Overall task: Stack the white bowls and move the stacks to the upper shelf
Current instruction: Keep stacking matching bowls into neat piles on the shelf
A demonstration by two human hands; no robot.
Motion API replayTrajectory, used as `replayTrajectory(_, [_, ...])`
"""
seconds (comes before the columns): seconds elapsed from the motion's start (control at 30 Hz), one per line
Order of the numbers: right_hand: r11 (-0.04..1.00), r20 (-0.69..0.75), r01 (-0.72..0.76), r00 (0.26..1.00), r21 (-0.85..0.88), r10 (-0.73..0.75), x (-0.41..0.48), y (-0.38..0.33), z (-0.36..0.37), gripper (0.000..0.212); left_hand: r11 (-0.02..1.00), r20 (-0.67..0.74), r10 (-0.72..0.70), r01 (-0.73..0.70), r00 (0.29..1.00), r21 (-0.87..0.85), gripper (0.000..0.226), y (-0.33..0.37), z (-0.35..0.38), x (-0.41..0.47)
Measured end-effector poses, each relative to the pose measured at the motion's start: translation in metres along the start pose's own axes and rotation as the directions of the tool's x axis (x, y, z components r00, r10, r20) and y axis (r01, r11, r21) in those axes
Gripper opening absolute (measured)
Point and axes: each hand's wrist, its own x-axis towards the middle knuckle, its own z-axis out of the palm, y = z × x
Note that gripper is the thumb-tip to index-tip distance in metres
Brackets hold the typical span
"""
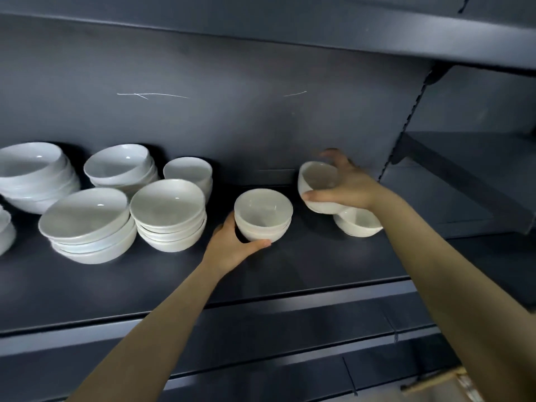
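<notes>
A short stack of small white bowls (pixel 262 214) sits mid-shelf, and my left hand (pixel 232 246) grips its near left side, thumb under the front. My right hand (pixel 348 184) holds a single small white bowl (pixel 314 181), tilted and lifted above another small white bowl (pixel 358 224) that rests on the dark shelf (pixel 290 271). The upper shelf (pixel 319 33) runs across the top of the view.
To the left stand several stacks of wider white bowls (pixel 87 224), (pixel 169 216), (pixel 121 166), (pixel 34 175), plus a small stack (pixel 190 172) at the back. A slotted upright (pixel 406 120) and a neighbouring shelf (pixel 470 175) bound the right side.
</notes>
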Motion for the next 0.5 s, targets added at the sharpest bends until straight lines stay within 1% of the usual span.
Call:
replayTrajectory(0.1, [0.998,0.015,0.063,0.998,-0.002,-0.063,0.000,-0.040,0.027,0.111,1.000,0.021,0.008,-0.008,1.000,0.008,0.112,-0.001,-0.004,-0.001])
replayTrajectory(0.23, [0.986,0.013,0.111,0.994,-0.124,-0.111,0.008,-0.070,0.061,0.107,0.998,0.029,0.057,-0.058,0.998,0.010,0.115,-0.002,-0.007,-0.002])
replayTrajectory(0.33, [0.974,0.041,0.109,0.994,-0.197,-0.103,0.013,-0.079,0.075,0.105,0.997,0.037,0.072,-0.072,0.997,-0.012,0.112,-0.004,-0.007,-0.001])
replayTrajectory(0.5, [0.969,0.076,0.094,0.994,-0.230,-0.078,0.016,-0.079,0.091,0.104,0.995,0.044,0.077,-0.074,0.996,-0.064,0.110,-0.010,-0.007,0.005])
